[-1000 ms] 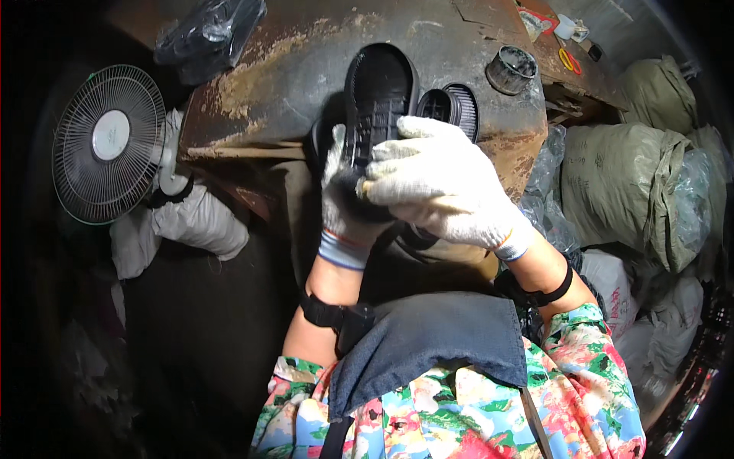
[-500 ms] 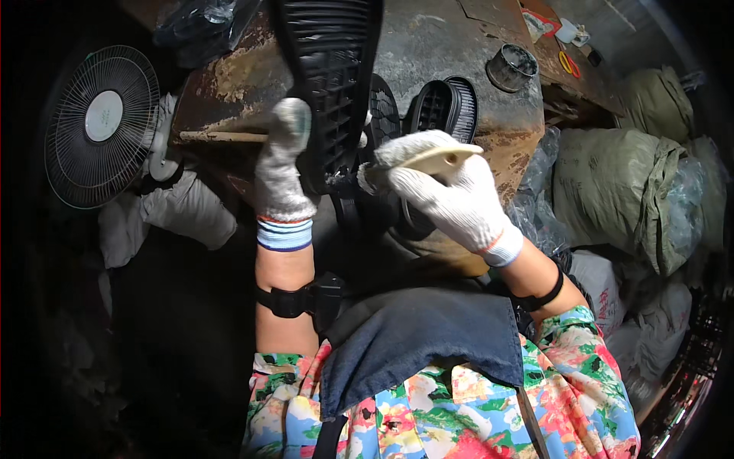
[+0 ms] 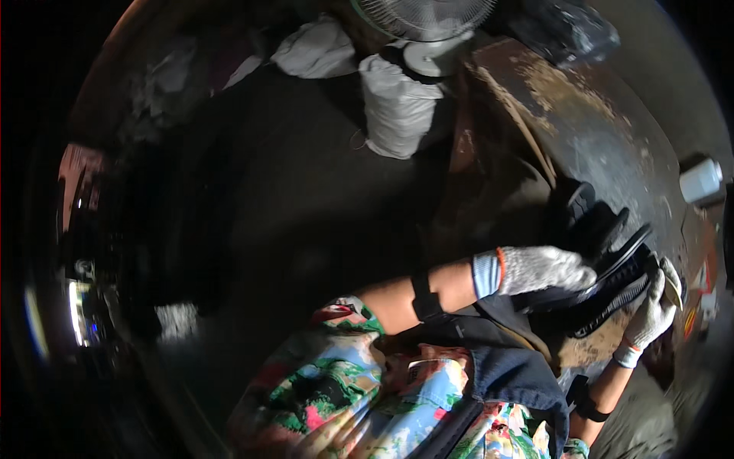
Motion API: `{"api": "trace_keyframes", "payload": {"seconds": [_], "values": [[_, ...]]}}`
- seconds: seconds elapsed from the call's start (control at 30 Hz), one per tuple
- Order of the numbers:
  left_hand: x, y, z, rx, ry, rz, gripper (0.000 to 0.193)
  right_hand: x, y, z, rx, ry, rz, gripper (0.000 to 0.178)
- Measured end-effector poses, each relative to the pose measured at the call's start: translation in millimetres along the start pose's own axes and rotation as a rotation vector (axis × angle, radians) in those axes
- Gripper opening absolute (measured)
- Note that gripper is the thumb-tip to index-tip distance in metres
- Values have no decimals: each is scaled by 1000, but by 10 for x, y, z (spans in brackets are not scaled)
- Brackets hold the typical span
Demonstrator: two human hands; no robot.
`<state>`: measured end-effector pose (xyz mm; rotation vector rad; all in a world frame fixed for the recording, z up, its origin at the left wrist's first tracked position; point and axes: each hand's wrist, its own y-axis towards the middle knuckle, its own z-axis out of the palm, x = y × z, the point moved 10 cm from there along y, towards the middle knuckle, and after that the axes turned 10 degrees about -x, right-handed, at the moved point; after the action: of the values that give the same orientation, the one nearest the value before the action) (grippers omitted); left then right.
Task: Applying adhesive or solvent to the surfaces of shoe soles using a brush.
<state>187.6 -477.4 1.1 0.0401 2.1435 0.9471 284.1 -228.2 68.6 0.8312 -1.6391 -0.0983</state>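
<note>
My left hand point(image 3: 544, 269), in a pale knitted glove, has its fingers curled at a black ridged shoe sole point(image 3: 628, 251); where they press is partly lost in shadow. Other black soles point(image 3: 615, 306) lie close together around it on the worn workbench point(image 3: 612, 157). Farther right, my right hand point(image 3: 650, 315), gloved too, grips a brush point(image 3: 672, 284) by its flat cream handle. The dark brush end points toward the soles, apart from my left hand.
A fan point(image 3: 428, 14) stands at the top behind a white sack point(image 3: 399, 107). A wooden stick point(image 3: 520, 122) runs along the bench's edge. Black plastic point(image 3: 569, 34) lies at the far side. A white bottle point(image 3: 700, 181) and yellow-orange scissors point(image 3: 690, 322) are at the right.
The view has swung left, so bench and hands now appear at the right. The sole held upright by my left hand is now lower, near the other soles. The brush stays in my right hand.
</note>
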Motion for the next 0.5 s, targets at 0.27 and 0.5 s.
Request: {"api": "trace_keyframes", "payload": {"seconds": [0.27, 0.5], "values": [[-126, -1691, -1276, -717, -1867, -1038, 72, 431, -24, 738, 94, 254, -22, 23], [-130, -3496, -4542, -2017, -1191, 424, 83, 430, 118, 147, 31, 182, -33, 31]]}}
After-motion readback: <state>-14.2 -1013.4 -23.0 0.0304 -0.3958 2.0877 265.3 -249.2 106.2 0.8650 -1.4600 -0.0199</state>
